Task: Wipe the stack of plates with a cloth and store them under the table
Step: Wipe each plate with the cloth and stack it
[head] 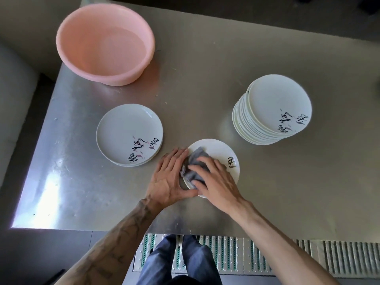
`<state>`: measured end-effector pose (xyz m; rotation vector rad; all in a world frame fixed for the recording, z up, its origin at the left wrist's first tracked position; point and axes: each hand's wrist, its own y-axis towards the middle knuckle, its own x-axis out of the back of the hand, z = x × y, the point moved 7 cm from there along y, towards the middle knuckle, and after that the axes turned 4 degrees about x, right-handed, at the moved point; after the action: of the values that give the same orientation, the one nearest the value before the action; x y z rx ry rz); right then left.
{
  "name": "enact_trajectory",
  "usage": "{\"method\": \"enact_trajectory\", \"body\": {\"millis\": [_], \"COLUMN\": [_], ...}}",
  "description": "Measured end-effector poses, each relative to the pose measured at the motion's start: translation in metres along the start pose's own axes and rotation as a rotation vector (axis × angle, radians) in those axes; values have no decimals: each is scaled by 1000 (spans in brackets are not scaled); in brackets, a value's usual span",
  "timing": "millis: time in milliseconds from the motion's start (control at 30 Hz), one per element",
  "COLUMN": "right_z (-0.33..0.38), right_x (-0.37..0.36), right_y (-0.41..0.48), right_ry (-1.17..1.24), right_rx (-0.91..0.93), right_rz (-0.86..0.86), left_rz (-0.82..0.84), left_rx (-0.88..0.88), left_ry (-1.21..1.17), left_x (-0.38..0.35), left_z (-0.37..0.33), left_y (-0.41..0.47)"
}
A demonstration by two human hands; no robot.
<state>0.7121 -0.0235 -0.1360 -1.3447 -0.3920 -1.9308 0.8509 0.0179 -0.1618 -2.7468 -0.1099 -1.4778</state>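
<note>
Your right hand (213,179), fingers spread, is pressing the grey cloth (197,156) onto the near plate (218,148) (your left hand (169,177), fingers straight, is bracing its rim).

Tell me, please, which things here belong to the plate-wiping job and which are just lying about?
Job: grey cloth; the plate under it; tall plate stack; short plate stack; left hand and right hand on that plate.
Lying about: pink basin; floor grating.

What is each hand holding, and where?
Nothing is gripped. Right hand presses the cloth flat on the plate; left hand steadies its left rim.
</note>
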Motion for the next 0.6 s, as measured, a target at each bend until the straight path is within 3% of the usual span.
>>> {"method": "enact_trajectory", "body": {"millis": [233, 467, 600], "right_z": [-49, -7, -22], "right_x": [24, 1, 9], "right_y": [-24, -40, -46], "right_ry": [-73, 39, -7], "right_rx": [-267, -143, -120], "right_rz": [-72, -26, -9], "left_rz": [15, 60, 84], "left_rx": [38, 18, 26], "left_ry": [-14, 13, 15], "left_x": [-3, -1, 1], "left_z": [5, 2, 0], "left_y": [2, 1, 2]}}
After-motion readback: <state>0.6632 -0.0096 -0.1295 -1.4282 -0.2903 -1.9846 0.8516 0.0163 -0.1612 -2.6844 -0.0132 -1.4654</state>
